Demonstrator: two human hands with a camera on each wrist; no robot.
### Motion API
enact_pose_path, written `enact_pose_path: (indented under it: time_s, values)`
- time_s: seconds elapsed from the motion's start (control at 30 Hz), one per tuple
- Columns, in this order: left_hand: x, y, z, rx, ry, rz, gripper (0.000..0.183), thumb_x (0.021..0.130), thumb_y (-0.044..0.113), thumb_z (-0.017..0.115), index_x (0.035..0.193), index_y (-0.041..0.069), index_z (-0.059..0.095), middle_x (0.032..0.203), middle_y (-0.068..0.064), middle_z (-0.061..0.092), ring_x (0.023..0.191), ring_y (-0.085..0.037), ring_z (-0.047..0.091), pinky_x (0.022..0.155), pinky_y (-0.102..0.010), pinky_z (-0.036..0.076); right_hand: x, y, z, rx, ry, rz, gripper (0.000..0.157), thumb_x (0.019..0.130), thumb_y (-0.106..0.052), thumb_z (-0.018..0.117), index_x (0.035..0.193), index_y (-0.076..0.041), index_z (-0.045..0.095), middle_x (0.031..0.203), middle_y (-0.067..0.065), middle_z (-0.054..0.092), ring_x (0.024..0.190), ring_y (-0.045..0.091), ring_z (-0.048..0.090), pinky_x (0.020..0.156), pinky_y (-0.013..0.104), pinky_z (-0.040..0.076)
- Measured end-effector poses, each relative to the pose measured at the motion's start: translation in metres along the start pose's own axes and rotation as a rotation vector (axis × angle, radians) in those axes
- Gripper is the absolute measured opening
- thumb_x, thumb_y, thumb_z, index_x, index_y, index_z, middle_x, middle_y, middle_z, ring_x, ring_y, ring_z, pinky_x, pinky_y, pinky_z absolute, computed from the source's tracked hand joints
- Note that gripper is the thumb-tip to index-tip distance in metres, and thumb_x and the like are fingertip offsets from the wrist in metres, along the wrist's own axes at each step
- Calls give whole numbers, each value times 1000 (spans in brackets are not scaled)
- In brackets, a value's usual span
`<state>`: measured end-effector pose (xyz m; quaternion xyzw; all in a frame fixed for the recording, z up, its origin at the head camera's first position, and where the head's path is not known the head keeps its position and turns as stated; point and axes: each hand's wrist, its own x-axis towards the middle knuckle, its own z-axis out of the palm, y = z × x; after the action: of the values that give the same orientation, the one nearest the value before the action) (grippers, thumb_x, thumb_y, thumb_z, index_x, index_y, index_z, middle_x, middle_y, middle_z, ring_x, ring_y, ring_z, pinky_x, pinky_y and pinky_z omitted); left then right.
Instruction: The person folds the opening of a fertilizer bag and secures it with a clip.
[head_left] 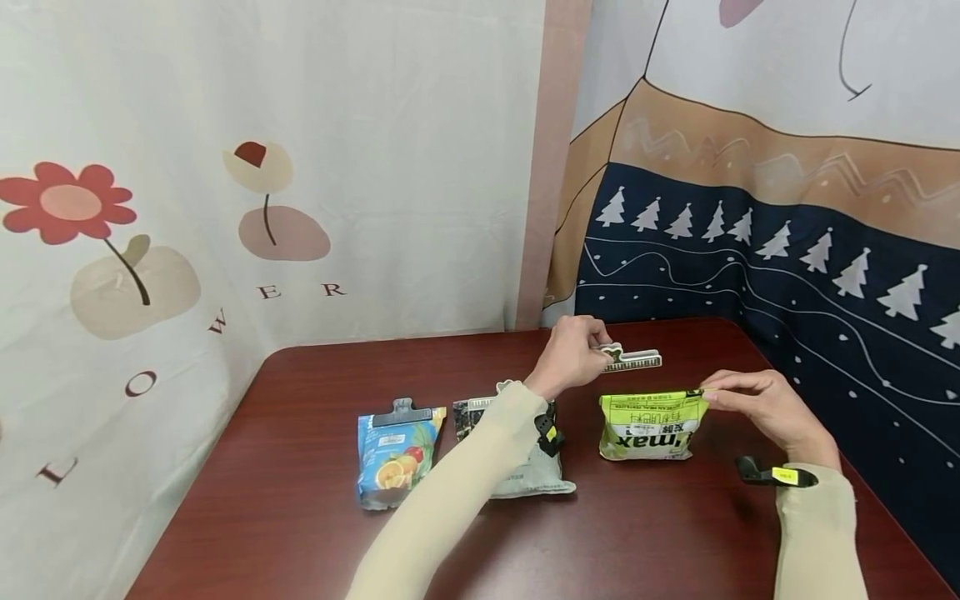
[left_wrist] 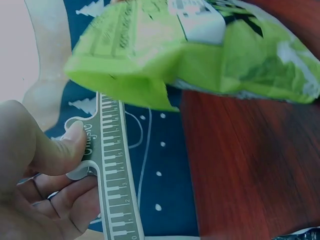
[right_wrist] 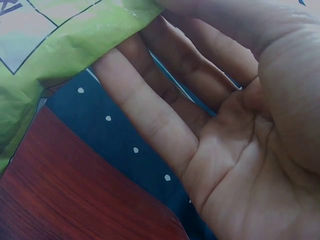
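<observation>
My left hand (head_left: 572,354) pinches a bag clip (head_left: 633,361) printed with piano keys and a ruler scale. In the left wrist view the thumb presses one handle of the clip (left_wrist: 114,170), with fingers behind it. Just in front of the clip stands a green fertilizer bag (head_left: 648,427), its top edge flattened. My right hand (head_left: 772,408) pinches the bag's upper right corner between thumb and fingers. In the right wrist view the other fingers (right_wrist: 145,107) reach out behind the green bag (right_wrist: 65,47). Clip and bag look apart.
To the left, a blue bag (head_left: 397,458) with fruit pictures has a dark clip (head_left: 403,412) across its top. A grey and black bag (head_left: 528,479) lies beside it, partly covered by my left forearm. All rest on a red-brown wooden table (head_left: 300,417); printed curtains (head_left: 420,167) hang behind.
</observation>
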<state>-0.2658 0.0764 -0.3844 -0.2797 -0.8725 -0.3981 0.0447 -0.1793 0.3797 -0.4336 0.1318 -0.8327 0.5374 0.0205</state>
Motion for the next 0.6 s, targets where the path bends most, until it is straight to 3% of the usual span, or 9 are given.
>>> enact_pose_path:
  time_s: [0.33,0.6]
  values:
    - [-12,22,-9,19,-3,67,12,85,0,68,87,10,75,87,-2,67,76,-8,56,61,-15,46,0,0,0,-31,17,6,16,95,-3,70,107,6,76,100,-11,75,96,5,63,81,19,54]
    - [-19,34,-11,23,9,118,15,84,0,68,84,13,74,84,7,62,73,-4,56,58,-13,46,1,0,0,-30,30,7,16,95,-4,71,105,7,76,99,-10,75,98,5,63,81,19,55]
